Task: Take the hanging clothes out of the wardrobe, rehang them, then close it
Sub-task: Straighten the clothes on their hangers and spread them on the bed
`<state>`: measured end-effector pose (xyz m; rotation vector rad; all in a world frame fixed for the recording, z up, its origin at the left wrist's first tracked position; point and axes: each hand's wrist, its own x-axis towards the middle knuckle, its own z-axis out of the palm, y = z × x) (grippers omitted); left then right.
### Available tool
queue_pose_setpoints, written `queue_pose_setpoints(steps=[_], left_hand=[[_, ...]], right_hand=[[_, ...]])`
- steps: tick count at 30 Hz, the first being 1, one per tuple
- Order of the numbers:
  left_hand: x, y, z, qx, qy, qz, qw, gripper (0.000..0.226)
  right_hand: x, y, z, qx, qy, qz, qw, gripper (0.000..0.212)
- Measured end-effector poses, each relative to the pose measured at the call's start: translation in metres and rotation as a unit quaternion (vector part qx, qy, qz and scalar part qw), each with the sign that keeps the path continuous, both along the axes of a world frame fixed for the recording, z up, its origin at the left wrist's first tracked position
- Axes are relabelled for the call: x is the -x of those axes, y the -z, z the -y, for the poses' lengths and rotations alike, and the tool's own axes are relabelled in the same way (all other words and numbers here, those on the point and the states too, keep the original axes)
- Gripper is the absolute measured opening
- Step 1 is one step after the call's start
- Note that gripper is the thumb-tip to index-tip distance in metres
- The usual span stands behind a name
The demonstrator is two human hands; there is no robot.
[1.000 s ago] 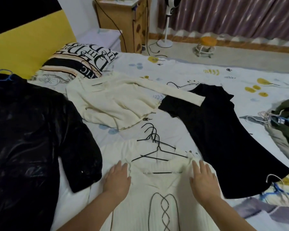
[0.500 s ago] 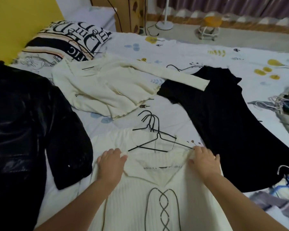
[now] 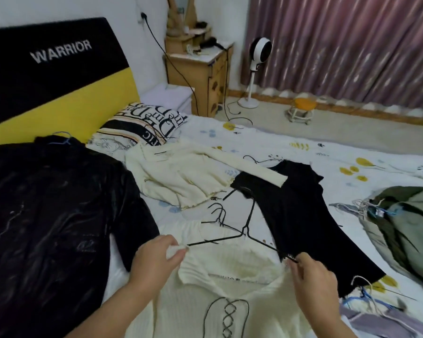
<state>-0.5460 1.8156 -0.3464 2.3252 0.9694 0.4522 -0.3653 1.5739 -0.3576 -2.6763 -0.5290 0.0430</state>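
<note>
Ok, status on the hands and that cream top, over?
Left hand pinching cream lace-up top at the shoulder. Right hand gripping black wire hanger end. Black dress lies alongside, crowding the hanger.

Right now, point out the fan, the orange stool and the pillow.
fan [image 3: 263, 50], head view, on its round white head.
orange stool [image 3: 304, 103], head view, on its seat.
pillow [image 3: 142, 124], head view, on its lettered top.

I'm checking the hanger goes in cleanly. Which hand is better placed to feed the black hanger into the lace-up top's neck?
Probably the right hand: it pinches the black hanger's arm beside the neck opening. The left hand pinches the cream lace-up top's shoulder edge, holding it up.
</note>
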Motion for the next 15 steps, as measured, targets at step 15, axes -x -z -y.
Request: queue_pose_setpoints(steps=[15], left_hand=[[0.126,-0.212,0.015,-0.073,0.016,-0.011,0.997,0.047]], right_hand=[[0.085,-0.208,-0.01,-0.162,-0.067,0.123,0.977,0.024]])
